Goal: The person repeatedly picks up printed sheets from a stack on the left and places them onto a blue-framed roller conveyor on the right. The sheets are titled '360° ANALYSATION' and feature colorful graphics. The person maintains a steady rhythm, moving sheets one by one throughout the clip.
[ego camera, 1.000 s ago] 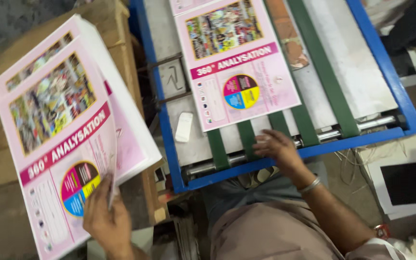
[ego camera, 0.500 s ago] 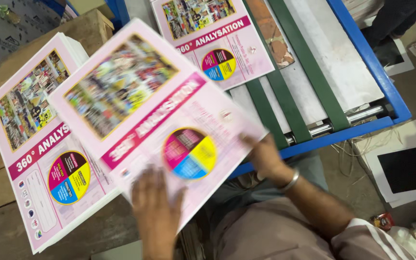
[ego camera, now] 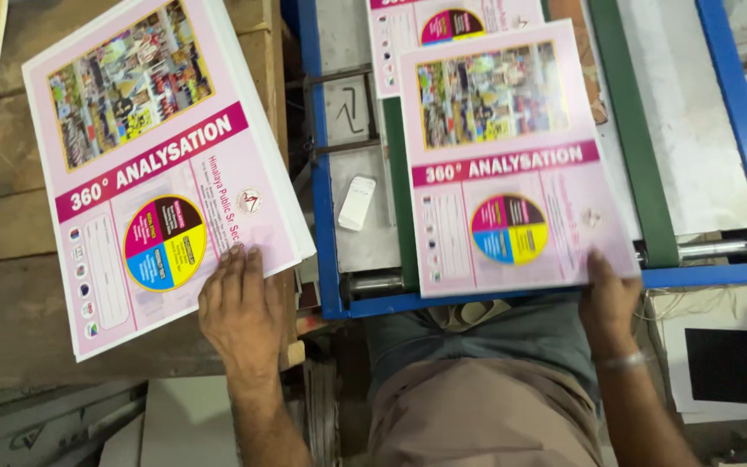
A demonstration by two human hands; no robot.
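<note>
Left hand (ego camera: pixel 239 307) lies flat, fingers spread, on the bottom edge of the stack of pink sheets (ego camera: pixel 157 164) on the wooden desk (ego camera: pixel 10 285) at the left of the frame. It's pressing, not gripping. Right hand (ego camera: pixel 609 298) pinches the lower right corner of a single pink sheet (ego camera: pixel 507 164) lying on the blue-framed machine bed (ego camera: pixel 326 216) in the middle, over the green belts (ego camera: pixel 637 164). That sheet looks light, glossy and a bit floppy, probably slippery too, so I'd take it by a corner or edge.
</note>
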